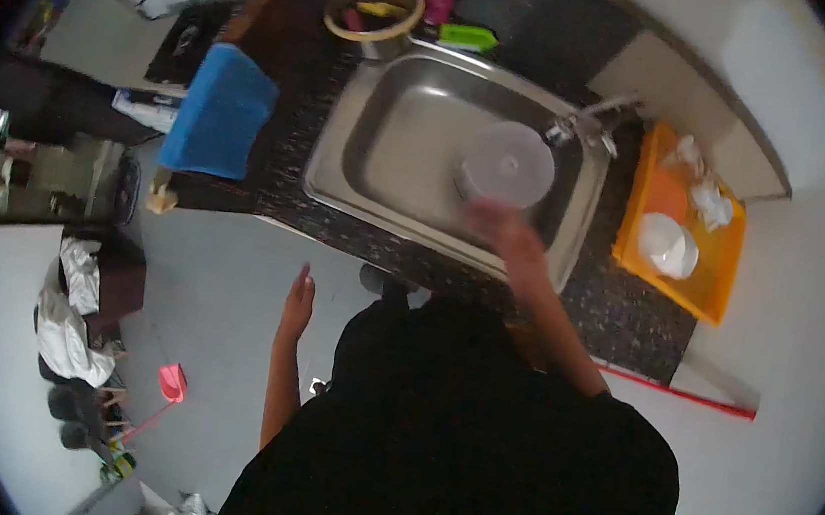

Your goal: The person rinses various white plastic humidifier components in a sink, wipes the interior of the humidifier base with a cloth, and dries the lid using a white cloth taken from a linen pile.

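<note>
A round, translucent plastic container or lid with a small raised centre is in the stainless steel sink, under the faucet. My right hand reaches over the sink's front rim to the near edge of this round piece. Motion blurs its fingers, so whether they grip the piece or only overlap it is unclear. Away from the counter, my left hand hangs over the floor at my side, fingers extended and holding nothing.
An orange tray with white bowls stands right of the sink. A steel pot and a green-handled brush sit behind its left corner. A blue cloth drapes over the counter's left end. A pink dustpan lies on the floor.
</note>
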### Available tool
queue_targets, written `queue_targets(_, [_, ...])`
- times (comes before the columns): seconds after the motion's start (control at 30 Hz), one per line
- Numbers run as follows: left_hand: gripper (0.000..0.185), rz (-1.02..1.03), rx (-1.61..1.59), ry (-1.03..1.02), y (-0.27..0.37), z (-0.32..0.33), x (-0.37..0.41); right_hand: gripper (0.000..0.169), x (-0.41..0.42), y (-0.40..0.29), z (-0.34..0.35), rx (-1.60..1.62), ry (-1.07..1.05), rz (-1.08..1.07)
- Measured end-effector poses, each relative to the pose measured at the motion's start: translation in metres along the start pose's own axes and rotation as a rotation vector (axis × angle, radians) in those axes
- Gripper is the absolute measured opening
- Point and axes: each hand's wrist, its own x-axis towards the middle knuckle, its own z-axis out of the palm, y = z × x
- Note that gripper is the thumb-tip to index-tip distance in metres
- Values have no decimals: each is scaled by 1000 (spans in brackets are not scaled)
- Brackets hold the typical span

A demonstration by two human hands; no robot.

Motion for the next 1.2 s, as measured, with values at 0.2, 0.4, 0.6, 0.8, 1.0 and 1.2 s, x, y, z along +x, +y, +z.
queue_targets(0.2, [71, 1016, -632, 600, 212, -83, -61, 71, 72, -63, 81, -181, 189, -708])
queue_targets(0.4, [62, 1459, -291, 602, 329, -73, -119, 76, 69, -13, 166, -15, -351, -1026])
queue_targets(0.6, [68, 1016, -567, 849, 221, -102, -175, 76, 48, -65, 231, 175, -356, -753])
queue_targets(0.8, [73, 871, -423, 712, 203, -52, -205, 76, -19, -24, 281, 139, -752, -848])
queue_targets(1.0, [74, 957, -405, 648, 173, -65, -231, 76, -75, -40, 301, 25, -670, -730])
queue_targets(1.2, [67, 1327, -618, 759, 135, -123, -273, 72, -113, -45, 363, 13, -513, -885])
